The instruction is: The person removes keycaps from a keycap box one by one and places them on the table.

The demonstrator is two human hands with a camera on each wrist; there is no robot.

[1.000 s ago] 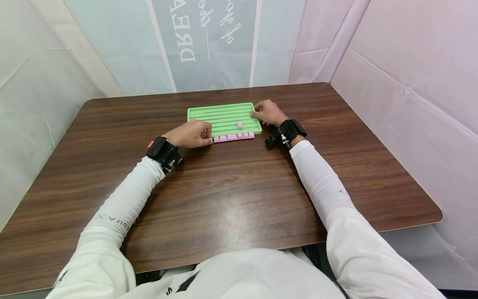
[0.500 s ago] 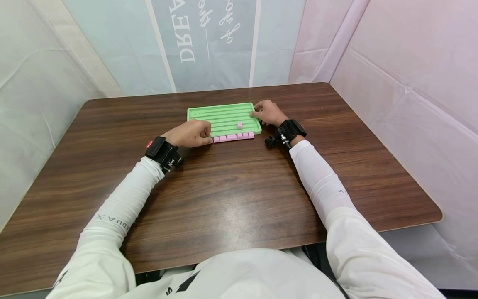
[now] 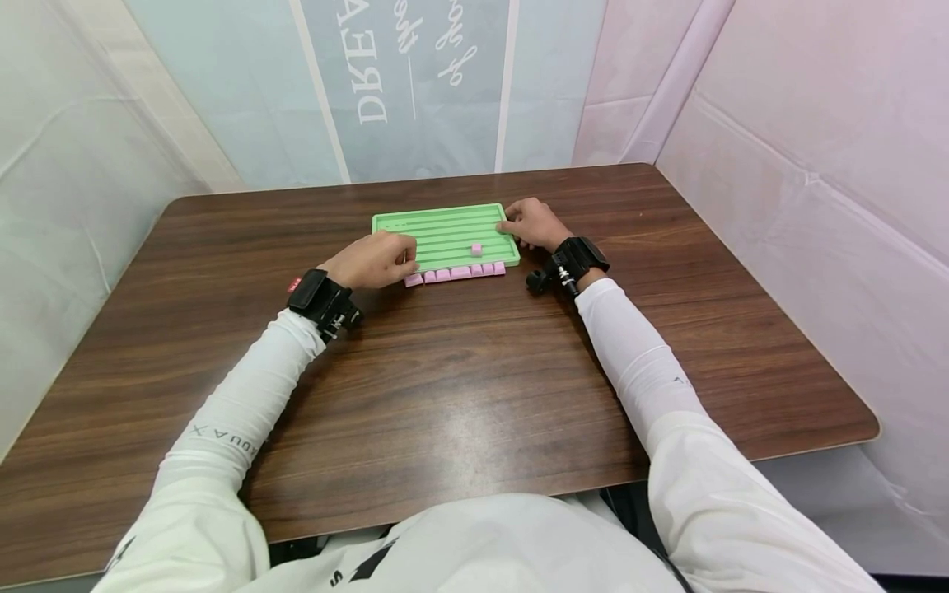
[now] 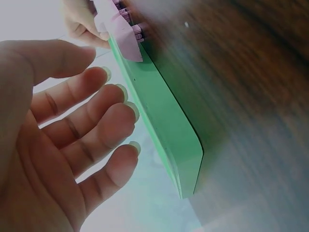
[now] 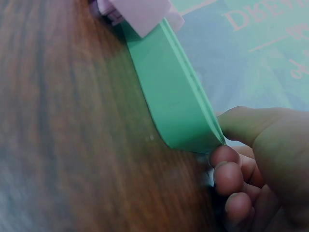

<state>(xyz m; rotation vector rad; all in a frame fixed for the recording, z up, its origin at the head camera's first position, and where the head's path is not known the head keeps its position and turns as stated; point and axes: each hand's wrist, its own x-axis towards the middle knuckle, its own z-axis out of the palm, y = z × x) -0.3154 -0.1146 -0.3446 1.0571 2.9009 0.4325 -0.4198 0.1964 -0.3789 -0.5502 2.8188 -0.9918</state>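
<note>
A green ridged tray [image 3: 437,224] lies on the table. Along its near edge runs a row of several pink keycaps [image 3: 460,273], overhanging the side in both wrist views. One single pink keycap [image 3: 477,249] sits on the tray's ridges. By the left end of the row is my left hand [image 3: 373,259]; the left wrist view shows its fingers loosely bent and nothing between them, apart from the end keycap [image 4: 126,41]. My right hand [image 3: 535,224] pinches the tray's right end, thumb over the rim and fingertips against the outside in the right wrist view.
The brown wood-grain table [image 3: 445,395] extends around the tray on all sides. Behind it hangs a pale blue printed curtain [image 3: 445,99]. White sheeting [image 3: 815,206] stands along the right side.
My left hand has let go of the leftmost keycap and drawn slightly left and up, so that keycap now shows at the row's end. The right hand and tray stay in place.
</note>
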